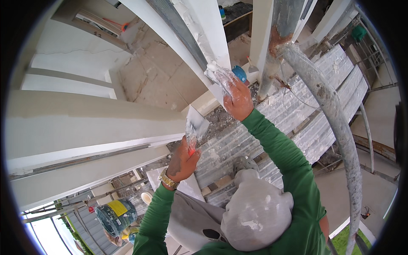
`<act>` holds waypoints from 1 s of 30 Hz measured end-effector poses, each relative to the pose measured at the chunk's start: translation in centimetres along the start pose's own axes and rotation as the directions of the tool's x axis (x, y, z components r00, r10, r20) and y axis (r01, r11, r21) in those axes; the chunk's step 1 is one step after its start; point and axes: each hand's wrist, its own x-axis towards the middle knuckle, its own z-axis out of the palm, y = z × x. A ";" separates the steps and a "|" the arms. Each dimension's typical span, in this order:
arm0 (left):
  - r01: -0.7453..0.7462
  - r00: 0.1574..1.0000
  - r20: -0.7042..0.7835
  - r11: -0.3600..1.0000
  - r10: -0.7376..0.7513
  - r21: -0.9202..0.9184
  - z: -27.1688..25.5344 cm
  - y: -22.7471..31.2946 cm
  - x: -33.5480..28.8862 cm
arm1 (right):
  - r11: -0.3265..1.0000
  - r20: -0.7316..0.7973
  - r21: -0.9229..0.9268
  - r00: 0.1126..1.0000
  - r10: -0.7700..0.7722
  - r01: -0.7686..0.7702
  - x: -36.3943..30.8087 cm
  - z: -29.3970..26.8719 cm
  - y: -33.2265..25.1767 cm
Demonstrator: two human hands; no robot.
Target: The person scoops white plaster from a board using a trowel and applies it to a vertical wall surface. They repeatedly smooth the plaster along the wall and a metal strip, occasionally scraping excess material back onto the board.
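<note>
My left hand (182,162), with a gold-coloured watch on its wrist, is closed round the red handle of a putty knife (196,121). White filler smears that knife's wide blade, which points up and away from me. Farther forward and to the right, my right hand (241,101) grips a second putty knife (217,77) thickly coated with white filler. Its blade end meets the lower part of a white upright (214,34), where wet-looking filler runs along the face. My fingers and the coating hide most of this tool's handle.
Spattered metal scaffold planks (297,111) lie below my hands. A curved grey scaffold pipe (329,100) runs down the right side. A dark bucket with a yellow label (115,216) stands lower left. Beyond my right hand are a blue round object (239,73) and another scraper (252,66).
</note>
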 end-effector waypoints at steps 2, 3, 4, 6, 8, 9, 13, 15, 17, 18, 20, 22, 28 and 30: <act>0.179 0.982 0.075 0.978 -0.172 -0.104 0.3 0.7 -0.6 | 0.998 -0.078 0.016 0.995 0.064 -0.063 1.8 0.1 3.7; 0.212 0.976 0.082 0.969 -0.202 -0.125 0.5 0.2 -1.2 | 0.996 -0.105 0.026 0.991 0.089 -0.087 2.9 0.6 5.1; 0.239 0.969 0.093 0.960 -0.227 -0.148 0.8 -0.6 -1.7 | 0.992 -0.156 0.078 0.981 0.112 -0.101 4.0 1.2 6.4; 0.305 0.950 0.116 0.938 -0.289 -0.163 1.4 -1.3 -2.5 | 0.957 -0.165 0.222 0.960 0.226 -0.187 6.2 2.1 8.8; 0.389 0.919 0.138 0.910 -0.370 -0.147 1.9 -1.6 -3.0 | 0.855 -0.056 0.392 0.919 0.390 -0.339 7.8 2.9 10.8; 0.369 0.928 0.115 0.914 -0.354 -0.168 2.2 -2.0 -3.5 | 0.861 -0.039 0.364 0.917 0.396 -0.356 8.9 3.2 10.1; 0.320 0.947 0.107 0.921 -0.303 -0.224 3.2 -4.2 -4.3 | 0.929 -0.034 0.175 0.941 0.336 -0.325 13.0 3.1 11.1; 0.354 0.934 0.138 0.906 -0.329 -0.233 3.2 -4.4 -4.3 | 0.927 -0.095 0.129 0.926 0.364 -0.351 14.0 3.3 11.0; 0.417 0.907 0.167 0.879 -0.386 -0.233 3.2 -3.9 -4.4 | 0.943 -0.183 0.077 0.925 0.333 -0.325 14.7 3.3 10.7; 0.414 0.909 0.166 0.877 -0.383 -0.242 3.3 -3.9 -4.4 | 0.949 -0.227 0.049 0.921 0.315 -0.313 14.8 3.2 10.6; 0.412 0.910 0.163 0.874 -0.381 -0.258 3.5 -3.9 -4.7 | 0.954 -0.300 0.009 0.910 0.287 -0.298 15.0 2.8 11.0; 0.432 0.901 0.149 0.870 -0.407 -0.237 3.5 -4.0 -5.2 | 0.950 -0.299 0.030 0.904 0.306 -0.311 14.6 1.6 11.3; 0.442 0.897 0.137 0.835 -0.421 -0.329 3.9 -4.6 -6.0 | 0.938 -0.150 0.107 0.927 0.342 -0.329 12.7 0.0 9.8; 0.441 0.897 0.149 0.835 -0.416 -0.329 4.0 -4.8 -6.0 | 0.968 -0.049 -0.076 0.971 0.234 -0.237 13.4 0.8 9.9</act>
